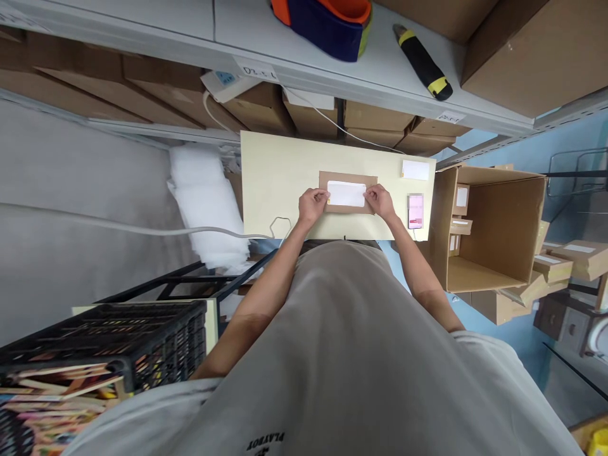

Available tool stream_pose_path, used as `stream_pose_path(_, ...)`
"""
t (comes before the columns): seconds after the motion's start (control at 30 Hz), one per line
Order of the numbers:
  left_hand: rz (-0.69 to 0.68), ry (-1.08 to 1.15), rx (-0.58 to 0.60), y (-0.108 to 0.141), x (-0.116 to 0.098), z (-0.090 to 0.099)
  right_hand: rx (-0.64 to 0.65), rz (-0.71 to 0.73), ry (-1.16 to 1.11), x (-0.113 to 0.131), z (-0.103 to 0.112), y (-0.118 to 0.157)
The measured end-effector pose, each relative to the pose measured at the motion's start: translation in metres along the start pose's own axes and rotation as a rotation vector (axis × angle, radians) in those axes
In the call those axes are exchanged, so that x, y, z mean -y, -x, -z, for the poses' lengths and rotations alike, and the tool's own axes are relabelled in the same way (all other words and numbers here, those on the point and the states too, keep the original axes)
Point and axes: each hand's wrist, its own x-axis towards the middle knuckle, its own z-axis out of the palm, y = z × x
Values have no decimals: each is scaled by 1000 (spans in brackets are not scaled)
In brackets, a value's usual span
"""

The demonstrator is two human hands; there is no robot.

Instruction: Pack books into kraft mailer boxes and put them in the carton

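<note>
A flat brown cardboard package [348, 209] lies on the pale cream tabletop [280, 171] in front of me. Over its top face is a white label [346, 194], with small yellow marks near its ends. My left hand [313, 204] pinches the label's left end between thumb and fingers. At the right end, my right hand [380, 199] does the same. Whether the label's middle touches the cardboard, I cannot tell. To the right of my right hand lies a phone [415, 211] with its screen lit, and behind it a stack of white labels [415, 170].
A large open carton [494, 278] with small boxes inside stands right of the table. White wrapping [204, 196] is at the left, near a black crate [161, 348]. Overhead, a shelf [304, 47] carries a tape dispenser [327, 28] and a utility knife [422, 63]. A cable [213, 231] reaches the table.
</note>
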Motion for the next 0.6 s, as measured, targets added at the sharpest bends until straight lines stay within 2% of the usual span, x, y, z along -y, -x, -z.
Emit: stream_pose_path(0.6, -53, -63, -86, 7, 1, -9, -10, -34, 63, 7, -2, 0)
